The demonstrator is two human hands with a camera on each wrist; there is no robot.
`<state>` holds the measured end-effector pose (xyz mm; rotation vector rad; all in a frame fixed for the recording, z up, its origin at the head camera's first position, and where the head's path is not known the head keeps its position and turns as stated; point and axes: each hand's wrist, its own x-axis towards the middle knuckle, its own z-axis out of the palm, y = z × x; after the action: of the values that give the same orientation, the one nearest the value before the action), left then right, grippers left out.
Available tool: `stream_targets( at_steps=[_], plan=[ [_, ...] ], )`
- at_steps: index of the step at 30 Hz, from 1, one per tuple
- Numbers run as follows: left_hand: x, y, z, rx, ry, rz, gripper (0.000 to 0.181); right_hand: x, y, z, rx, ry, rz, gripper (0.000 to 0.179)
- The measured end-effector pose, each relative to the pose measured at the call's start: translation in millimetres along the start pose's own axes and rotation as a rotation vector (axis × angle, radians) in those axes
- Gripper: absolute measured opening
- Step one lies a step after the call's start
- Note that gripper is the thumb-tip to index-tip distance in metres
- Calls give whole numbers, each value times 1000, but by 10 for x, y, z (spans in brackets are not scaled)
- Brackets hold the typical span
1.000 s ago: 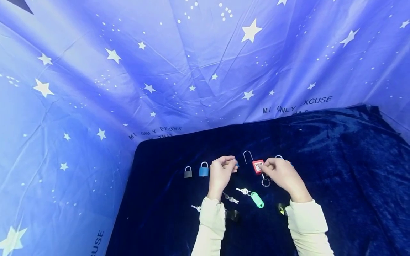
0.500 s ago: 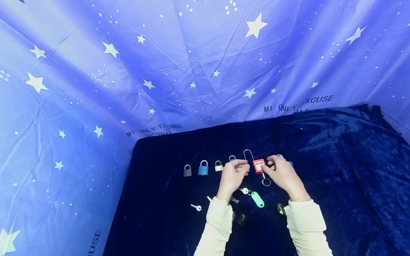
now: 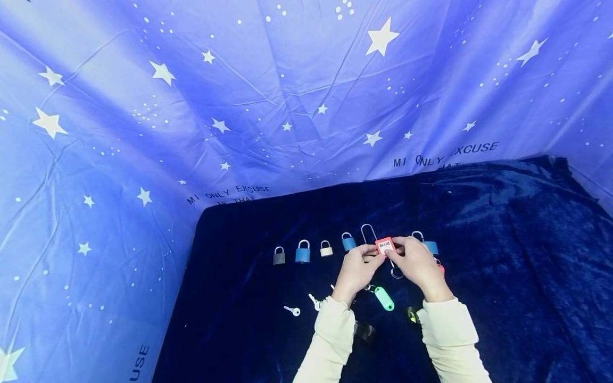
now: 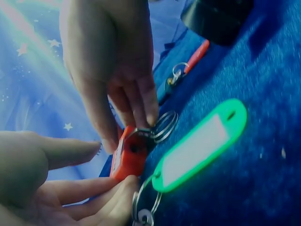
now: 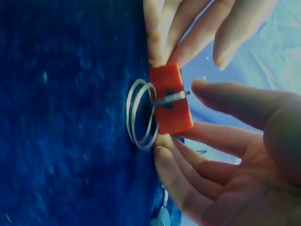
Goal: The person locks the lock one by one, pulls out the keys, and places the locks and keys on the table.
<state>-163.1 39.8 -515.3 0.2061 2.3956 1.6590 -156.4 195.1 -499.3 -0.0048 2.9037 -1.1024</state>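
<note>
A red padlock [image 3: 384, 246] with a white label lies between both hands, its long shackle [image 3: 367, 232] raised. A key with metal rings [image 5: 141, 113] is in its bottom. My right hand [image 3: 420, 266] holds the padlock from the right, thumb at the label face and fingers along the side. My left hand [image 3: 356, 270] touches the opposite side with straight fingers. Its thumb stands apart from the label in the left wrist view. Close below lies a green key tag [image 3: 384, 299] on a ring; the left hand partly hides its keys in the head view.
Left of the hands stand a grey padlock [image 3: 279, 256], a blue padlock [image 3: 303, 252], a small brass padlock [image 3: 326, 248] and another blue padlock [image 3: 348, 242]. A blue padlock [image 3: 431, 247] lies right, partly hidden. A loose key [image 3: 292, 310] rests on the dark blue cloth [image 3: 230, 298].
My left hand has moved right to the red padlock, uncovering the brass and blue padlocks. The right hand has shifted slightly left, and the red padlock has moved a little left.
</note>
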Motion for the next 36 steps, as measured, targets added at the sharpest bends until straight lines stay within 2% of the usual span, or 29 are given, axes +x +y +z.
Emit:
stream_targets(
  at_steps=[5, 10, 13, 18, 22, 25, 28, 33, 36],
  plan=[
    [-8, 22, 21, -81, 39, -11, 30, 6, -19, 8, 102, 39, 21, 35],
    [-22, 69, 5, -149, 68, 8, 27, 14, -16, -44, 212, 71, 13, 34],
    [-28, 98, -21, -159, 80, 24, 26, 13, -17, -93, 266, 85, 6, 35],
    [-37, 153, -117, -189, 82, 70, 24, 0, -38, -152, 425, 57, 4, 42],
    [-28, 177, -260, -240, 77, 116, 21, 3, -52, -154, 548, 28, -23, 42],
    [-26, 178, -386, -193, 127, 140, 23, 8, -76, -138, 569, 9, -67, 39],
    [-23, 163, -471, -163, 173, 129, 34, 11, -120, -124, 571, -19, -113, 37],
    [-1, 155, -496, -257, 165, 93, 49, 3, -196, -111, 578, -67, -145, 38],
    [-8, 162, -489, -317, 144, 103, 52, -15, -214, -91, 579, -93, -142, 39]
  ],
)
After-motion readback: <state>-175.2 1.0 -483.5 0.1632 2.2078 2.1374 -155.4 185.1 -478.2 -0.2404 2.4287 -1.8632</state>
